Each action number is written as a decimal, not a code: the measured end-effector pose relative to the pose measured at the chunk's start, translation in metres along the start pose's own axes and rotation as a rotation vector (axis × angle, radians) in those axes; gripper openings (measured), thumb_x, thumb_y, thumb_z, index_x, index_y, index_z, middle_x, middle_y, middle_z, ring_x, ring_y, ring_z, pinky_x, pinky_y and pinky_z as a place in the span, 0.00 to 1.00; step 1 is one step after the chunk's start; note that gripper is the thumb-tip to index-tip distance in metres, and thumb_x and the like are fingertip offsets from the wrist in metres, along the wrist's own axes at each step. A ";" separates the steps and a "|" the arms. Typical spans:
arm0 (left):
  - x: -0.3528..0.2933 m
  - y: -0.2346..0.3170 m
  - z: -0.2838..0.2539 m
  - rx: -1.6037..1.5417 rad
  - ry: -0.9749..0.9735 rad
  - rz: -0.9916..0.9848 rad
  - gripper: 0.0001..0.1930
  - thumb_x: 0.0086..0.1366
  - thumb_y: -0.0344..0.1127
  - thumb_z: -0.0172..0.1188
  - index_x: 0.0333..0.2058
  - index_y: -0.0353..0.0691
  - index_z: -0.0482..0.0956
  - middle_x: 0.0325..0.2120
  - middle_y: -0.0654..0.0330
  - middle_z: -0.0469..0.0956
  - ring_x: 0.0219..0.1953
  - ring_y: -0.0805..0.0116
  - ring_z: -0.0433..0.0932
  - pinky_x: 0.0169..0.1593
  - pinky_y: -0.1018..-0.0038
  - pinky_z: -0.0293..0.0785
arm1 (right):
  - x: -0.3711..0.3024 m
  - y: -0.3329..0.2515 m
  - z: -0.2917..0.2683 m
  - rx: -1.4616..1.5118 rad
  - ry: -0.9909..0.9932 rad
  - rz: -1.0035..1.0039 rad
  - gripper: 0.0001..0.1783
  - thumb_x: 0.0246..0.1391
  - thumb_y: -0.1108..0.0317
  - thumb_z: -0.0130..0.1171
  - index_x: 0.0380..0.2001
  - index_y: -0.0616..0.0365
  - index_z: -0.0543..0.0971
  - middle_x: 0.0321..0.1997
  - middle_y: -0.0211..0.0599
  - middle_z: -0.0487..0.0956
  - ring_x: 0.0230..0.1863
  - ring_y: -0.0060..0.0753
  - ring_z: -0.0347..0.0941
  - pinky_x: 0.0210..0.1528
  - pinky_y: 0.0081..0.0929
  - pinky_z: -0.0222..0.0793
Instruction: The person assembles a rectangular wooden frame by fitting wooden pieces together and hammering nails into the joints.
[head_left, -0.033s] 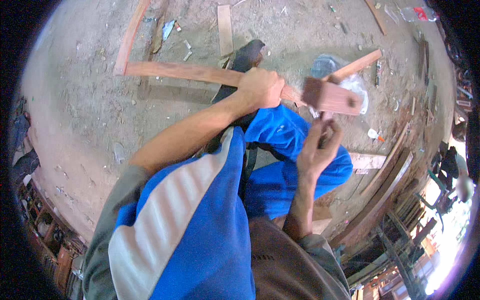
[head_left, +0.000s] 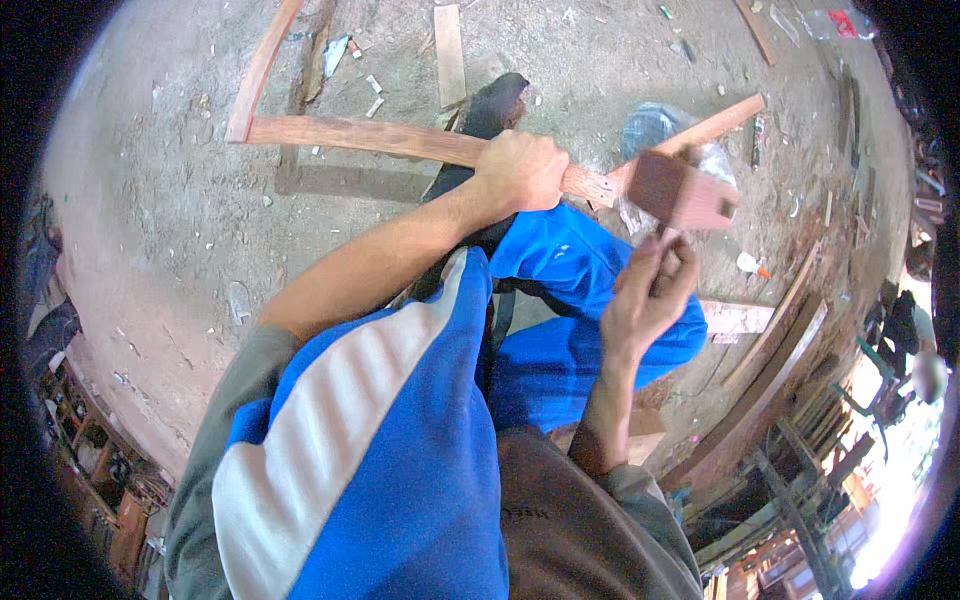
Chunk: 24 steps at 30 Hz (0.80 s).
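Note:
My left hand (head_left: 522, 172) is closed around a long reddish wooden slat (head_left: 370, 138), near its right end. At its far left end the slat meets another wooden strip (head_left: 265, 65) at a corner. In my right hand (head_left: 645, 295) is a wooden mallet (head_left: 685, 190), held by its handle, which is mostly hidden by my fingers. Its block head, slightly blurred, is raised just right of the slat's end, with a small gap between. Behind the head, another wooden piece (head_left: 725, 122) slants up to the right from near the slat's end.
Under my arms is my bent leg in blue trousers (head_left: 560, 370). A clear plastic bag (head_left: 650, 128) lies behind the mallet. A small white glue bottle with an orange tip (head_left: 750, 265) rests on the dirt floor (head_left: 170, 230). Long boards (head_left: 765, 400) lie at the right.
The mallet and my right hand have shifted a little to the right, away from the slat's end. The slat's left end has risen slightly in view.

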<state>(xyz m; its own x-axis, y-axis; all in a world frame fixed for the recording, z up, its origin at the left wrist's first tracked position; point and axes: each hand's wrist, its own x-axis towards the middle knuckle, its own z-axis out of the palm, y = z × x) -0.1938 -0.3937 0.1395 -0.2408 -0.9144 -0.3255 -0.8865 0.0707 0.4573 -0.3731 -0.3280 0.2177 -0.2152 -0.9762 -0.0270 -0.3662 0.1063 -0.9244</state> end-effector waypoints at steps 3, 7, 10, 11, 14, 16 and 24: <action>0.005 -0.003 0.004 -0.015 -0.023 -0.034 0.14 0.51 0.42 0.61 0.31 0.40 0.86 0.29 0.45 0.84 0.33 0.45 0.85 0.39 0.53 0.82 | 0.002 -0.011 -0.002 0.102 0.112 -0.114 0.12 0.71 0.63 0.52 0.47 0.62 0.68 0.22 0.25 0.67 0.17 0.12 0.57 0.16 0.17 0.49; 0.004 0.003 0.000 -0.014 0.020 -0.006 0.14 0.51 0.41 0.61 0.33 0.40 0.86 0.29 0.44 0.84 0.33 0.44 0.85 0.40 0.53 0.82 | 0.008 -0.019 -0.033 0.480 -0.059 0.264 0.11 0.72 0.63 0.49 0.49 0.60 0.69 0.20 0.24 0.60 0.14 0.15 0.53 0.13 0.18 0.47; 0.002 0.003 -0.002 -0.003 0.024 -0.001 0.13 0.51 0.41 0.64 0.31 0.39 0.87 0.29 0.47 0.85 0.33 0.49 0.86 0.38 0.55 0.83 | 0.017 -0.030 -0.059 0.822 -0.361 0.257 0.15 0.74 0.61 0.44 0.53 0.60 0.70 0.19 0.24 0.57 0.11 0.16 0.48 0.11 0.19 0.46; 0.002 0.002 -0.002 -0.006 0.020 -0.009 0.13 0.51 0.41 0.64 0.31 0.39 0.87 0.29 0.47 0.85 0.33 0.49 0.86 0.38 0.55 0.83 | 0.020 -0.040 -0.065 0.981 -0.459 0.198 0.17 0.74 0.59 0.42 0.55 0.60 0.70 0.19 0.24 0.57 0.11 0.16 0.46 0.11 0.18 0.46; 0.001 0.000 -0.001 0.005 0.031 -0.030 0.12 0.51 0.41 0.65 0.30 0.39 0.87 0.28 0.47 0.85 0.31 0.49 0.86 0.36 0.55 0.83 | 0.043 -0.079 -0.093 0.894 -0.249 0.014 0.23 0.75 0.52 0.39 0.56 0.59 0.70 0.20 0.24 0.56 0.13 0.15 0.47 0.12 0.18 0.49; 0.002 0.000 0.000 0.002 0.068 0.004 0.13 0.51 0.41 0.65 0.30 0.39 0.87 0.27 0.47 0.84 0.30 0.48 0.86 0.35 0.55 0.83 | 0.055 -0.088 -0.112 0.809 -0.176 -0.221 0.25 0.74 0.48 0.40 0.56 0.57 0.70 0.20 0.23 0.55 0.14 0.16 0.48 0.15 0.19 0.54; 0.003 -0.002 -0.001 0.054 0.103 0.049 0.11 0.51 0.40 0.63 0.28 0.39 0.87 0.25 0.47 0.84 0.30 0.49 0.86 0.35 0.55 0.83 | 0.043 0.075 -0.041 -0.502 -0.149 0.162 0.14 0.69 0.59 0.52 0.32 0.54 0.76 0.26 0.29 0.75 0.25 0.24 0.70 0.22 0.23 0.64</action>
<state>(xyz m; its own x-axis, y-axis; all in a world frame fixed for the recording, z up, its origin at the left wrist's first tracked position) -0.1923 -0.3974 0.1388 -0.2449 -0.9452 -0.2160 -0.8954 0.1350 0.4243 -0.4465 -0.3541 0.1628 -0.1877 -0.9520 -0.2416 -0.7341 0.2994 -0.6094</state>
